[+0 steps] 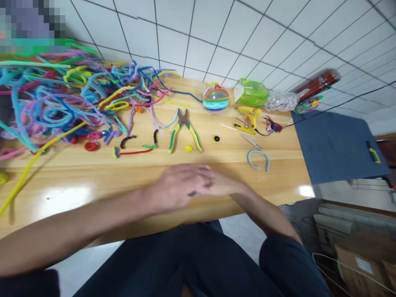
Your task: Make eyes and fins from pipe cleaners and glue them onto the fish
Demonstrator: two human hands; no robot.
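My left hand [182, 183] and my right hand [221, 183] meet over the front of the wooden table, blurred by motion. The fingers of my left hand curl over those of my right, which are mostly hidden. A small dark bit shows beneath the left fingers; what it is I cannot make out. Just beyond the hands lie open pliers [184, 119] with yellow-green handles, a yellow disc [189, 149] and a small black round piece [217, 139]. A bent blue pipe cleaner [259, 152] and a silver pen-like tool [251, 141] rest to the right.
A big heap of coloured pipe cleaners [62, 95] covers the table's left side. Along the wall stand a striped round ornament [215, 99], a green pack [252, 93] and a yellow glue gun [250, 115] with a cord. A dark mat [334, 144] lies at right.
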